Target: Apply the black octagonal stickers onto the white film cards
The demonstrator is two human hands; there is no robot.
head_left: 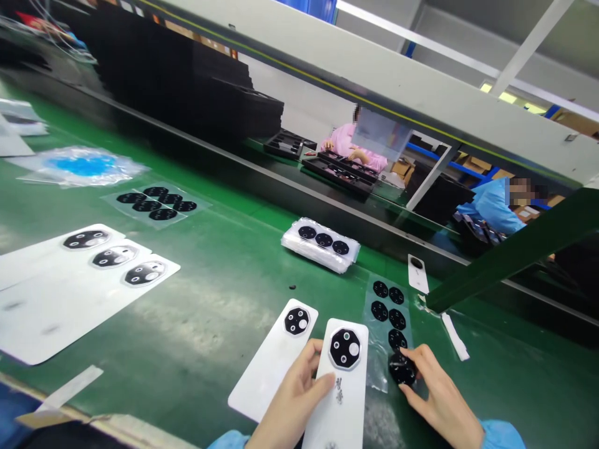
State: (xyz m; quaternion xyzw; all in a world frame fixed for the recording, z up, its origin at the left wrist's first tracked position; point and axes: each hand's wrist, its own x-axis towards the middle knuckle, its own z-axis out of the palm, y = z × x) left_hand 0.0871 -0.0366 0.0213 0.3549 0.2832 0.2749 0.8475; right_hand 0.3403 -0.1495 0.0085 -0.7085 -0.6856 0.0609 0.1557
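My left hand (297,393) is closed around the edge of a white phone back cover (349,408), which has a black octagonal camera area and dark characters printed on it. Beside it on the green table lies another white back cover (264,374), partly behind my left hand. Between thumb and fingers of my right hand (440,393) is a black camera lens cover (402,369). It is just at the near end of a see-through film sheet (375,349) carrying several similar black pieces.
Several white back covers (84,293) lie at left. Behind them are a second film sheet (161,204) and plastic bags (84,165). A wrapped stack (321,246) stands mid-table. A small white cover (418,274) lies near a slanted green post (505,255). Co-workers sit beyond.
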